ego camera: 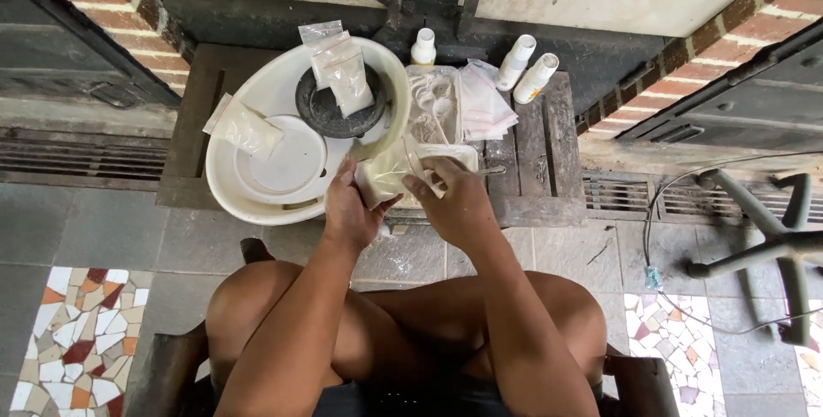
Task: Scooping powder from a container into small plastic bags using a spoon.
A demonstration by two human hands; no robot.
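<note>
Both hands' fingers (422, 184) — around powder bag (383, 173)

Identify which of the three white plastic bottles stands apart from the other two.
The upright white plastic bottle behind the clear plastic tray. The other two white bottles lean together further right, beside the small clear bags.

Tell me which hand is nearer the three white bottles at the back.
Right. The right hand sits below and slightly left of the white bottles, at the plastic bag; the left hand is farther left, beside the white basin.
</note>
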